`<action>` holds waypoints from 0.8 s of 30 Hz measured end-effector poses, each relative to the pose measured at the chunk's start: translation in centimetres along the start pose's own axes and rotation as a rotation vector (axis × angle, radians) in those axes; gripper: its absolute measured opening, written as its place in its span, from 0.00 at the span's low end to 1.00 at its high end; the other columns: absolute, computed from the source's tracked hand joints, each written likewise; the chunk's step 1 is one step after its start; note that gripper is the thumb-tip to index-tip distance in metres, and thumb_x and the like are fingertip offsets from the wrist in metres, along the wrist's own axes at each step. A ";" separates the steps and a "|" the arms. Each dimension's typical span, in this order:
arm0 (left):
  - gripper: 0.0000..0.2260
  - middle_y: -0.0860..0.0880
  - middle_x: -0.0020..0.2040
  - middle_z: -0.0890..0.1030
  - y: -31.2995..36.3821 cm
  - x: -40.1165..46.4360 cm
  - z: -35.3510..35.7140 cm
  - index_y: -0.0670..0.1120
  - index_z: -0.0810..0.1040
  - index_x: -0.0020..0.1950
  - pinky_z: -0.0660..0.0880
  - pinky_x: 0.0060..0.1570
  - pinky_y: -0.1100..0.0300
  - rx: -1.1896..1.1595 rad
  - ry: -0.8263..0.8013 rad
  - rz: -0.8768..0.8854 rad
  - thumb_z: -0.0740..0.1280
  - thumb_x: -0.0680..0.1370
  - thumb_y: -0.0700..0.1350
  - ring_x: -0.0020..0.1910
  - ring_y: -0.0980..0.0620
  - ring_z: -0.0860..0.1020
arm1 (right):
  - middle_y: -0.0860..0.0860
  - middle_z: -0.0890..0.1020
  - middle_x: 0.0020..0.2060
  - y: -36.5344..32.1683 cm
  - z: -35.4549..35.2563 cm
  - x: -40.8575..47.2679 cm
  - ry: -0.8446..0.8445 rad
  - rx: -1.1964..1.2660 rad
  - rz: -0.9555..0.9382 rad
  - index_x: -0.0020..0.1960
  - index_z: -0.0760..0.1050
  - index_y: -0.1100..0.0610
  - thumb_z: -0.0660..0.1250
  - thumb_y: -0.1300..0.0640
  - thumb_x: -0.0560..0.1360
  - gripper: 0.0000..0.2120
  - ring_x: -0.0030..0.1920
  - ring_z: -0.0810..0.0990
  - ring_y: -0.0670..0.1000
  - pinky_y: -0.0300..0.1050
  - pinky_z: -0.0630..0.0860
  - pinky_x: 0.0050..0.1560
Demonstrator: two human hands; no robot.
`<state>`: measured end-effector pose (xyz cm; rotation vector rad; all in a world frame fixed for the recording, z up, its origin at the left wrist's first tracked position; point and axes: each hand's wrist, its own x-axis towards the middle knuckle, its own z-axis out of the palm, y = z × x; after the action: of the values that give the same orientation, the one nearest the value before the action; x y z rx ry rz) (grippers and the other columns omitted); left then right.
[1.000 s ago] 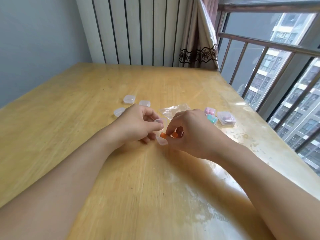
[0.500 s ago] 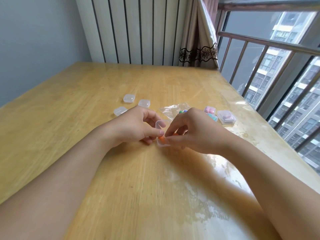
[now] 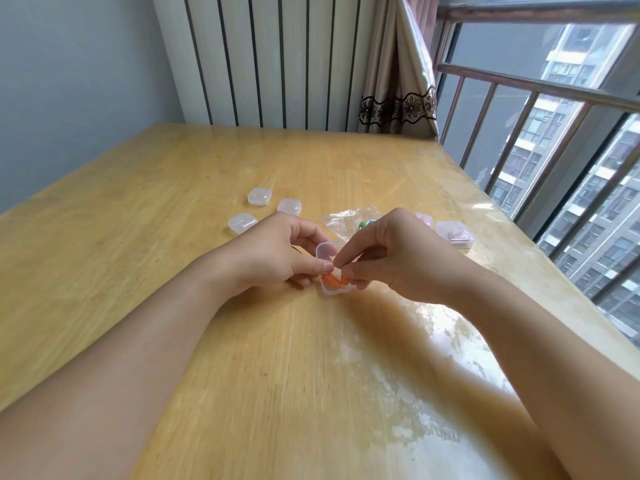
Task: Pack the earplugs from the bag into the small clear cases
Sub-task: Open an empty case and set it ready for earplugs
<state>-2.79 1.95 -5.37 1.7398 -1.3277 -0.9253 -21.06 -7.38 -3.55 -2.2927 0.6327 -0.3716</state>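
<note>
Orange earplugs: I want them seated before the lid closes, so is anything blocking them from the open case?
Nothing visible does. The orange earplugs already lie in the open case, lid up, with the left hand and right hand pinching at its rim.

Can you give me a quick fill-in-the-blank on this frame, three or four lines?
1. The earplugs in the open case are ____ in colour.
2. The open case sits between the two ____.
3. Past the left hand, ____ closed empty cases lie on the table.
4. The bag lies just ____ the right hand.

Missing: orange; hands; three; beyond
</note>
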 end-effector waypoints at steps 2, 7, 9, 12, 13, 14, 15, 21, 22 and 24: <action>0.06 0.47 0.48 0.87 -0.1 0.0 -0.2 0.46 0.85 0.52 0.80 0.42 0.64 -0.016 -0.012 -0.009 0.74 0.76 0.39 0.40 0.51 0.83 | 0.54 0.86 0.33 0.0 0.2 0.0 -0.001 -0.051 0.014 0.47 0.88 0.52 0.73 0.64 0.73 0.09 0.33 0.83 0.47 0.30 0.70 0.30; 0.07 0.43 0.50 0.86 -0.2 0.0 -0.2 0.44 0.84 0.54 0.82 0.48 0.61 -0.080 -0.025 -0.014 0.73 0.77 0.37 0.47 0.48 0.85 | 0.52 0.87 0.36 0.1 0.8 0.2 0.026 -0.062 0.012 0.48 0.87 0.52 0.73 0.65 0.73 0.10 0.37 0.86 0.50 0.51 0.84 0.44; 0.07 0.43 0.50 0.86 -0.1 -0.1 -0.2 0.44 0.84 0.53 0.82 0.48 0.62 -0.094 -0.036 -0.009 0.73 0.76 0.37 0.46 0.51 0.85 | 0.52 0.87 0.35 0.2 1.1 0.2 0.080 -0.028 0.020 0.49 0.86 0.55 0.72 0.67 0.72 0.10 0.36 0.86 0.50 0.55 0.84 0.45; 0.07 0.44 0.49 0.86 -0.1 -0.1 -0.2 0.45 0.85 0.53 0.82 0.49 0.62 -0.092 -0.048 -0.008 0.74 0.76 0.38 0.45 0.52 0.85 | 0.52 0.87 0.36 0.3 1.4 0.3 0.120 -0.012 0.013 0.47 0.84 0.58 0.73 0.68 0.72 0.08 0.34 0.86 0.50 0.56 0.84 0.43; 0.07 0.44 0.49 0.86 -0.1 -0.2 -0.2 0.45 0.85 0.53 0.82 0.48 0.62 -0.090 -0.049 -0.007 0.74 0.76 0.38 0.44 0.52 0.85 | 0.52 0.87 0.35 0.2 1.4 0.3 0.125 -0.030 0.004 0.47 0.85 0.58 0.73 0.67 0.72 0.07 0.34 0.86 0.49 0.54 0.84 0.43; 0.07 0.44 0.49 0.86 -0.1 -0.2 -0.2 0.46 0.85 0.52 0.82 0.48 0.62 -0.089 -0.048 -0.006 0.74 0.76 0.38 0.44 0.53 0.85 | 0.51 0.87 0.35 0.2 1.4 0.3 0.126 -0.049 -0.004 0.47 0.85 0.58 0.73 0.67 0.72 0.07 0.33 0.86 0.48 0.52 0.84 0.42; 0.07 0.43 0.49 0.86 0.0 -0.2 -0.2 0.46 0.85 0.52 0.82 0.48 0.62 -0.089 -0.048 -0.006 0.74 0.76 0.37 0.43 0.54 0.85 | 0.50 0.87 0.35 0.1 1.3 0.3 0.124 -0.058 -0.010 0.47 0.85 0.58 0.73 0.68 0.72 0.08 0.32 0.85 0.47 0.48 0.84 0.40; 0.07 0.48 0.42 0.85 0.2 -0.2 0.1 0.44 0.84 0.52 0.82 0.43 0.64 -0.042 -0.008 0.000 0.75 0.75 0.39 0.36 0.55 0.82 | 0.46 0.84 0.35 -0.2 1.1 0.0 0.074 -0.106 -0.021 0.47 0.85 0.54 0.77 0.63 0.70 0.08 0.32 0.81 0.41 0.38 0.80 0.36; 0.07 0.48 0.42 0.85 0.2 -0.1 0.2 0.45 0.84 0.52 0.81 0.43 0.64 -0.026 0.002 0.005 0.76 0.74 0.39 0.36 0.54 0.82 | 0.47 0.85 0.35 -0.2 1.2 0.1 0.081 -0.107 -0.025 0.47 0.85 0.55 0.76 0.64 0.70 0.08 0.31 0.81 0.41 0.40 0.81 0.36; 0.06 0.46 0.45 0.86 0.0 0.0 0.3 0.47 0.85 0.50 0.82 0.44 0.62 0.000 0.017 0.015 0.76 0.74 0.41 0.36 0.53 0.82 | 0.49 0.85 0.34 -0.1 1.3 0.2 0.096 -0.092 -0.023 0.47 0.84 0.57 0.75 0.66 0.70 0.08 0.31 0.83 0.44 0.46 0.83 0.38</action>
<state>-3.05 1.92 -5.51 1.7314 -1.3287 -0.9003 -20.33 -6.67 -4.39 -2.3822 0.6845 -0.4742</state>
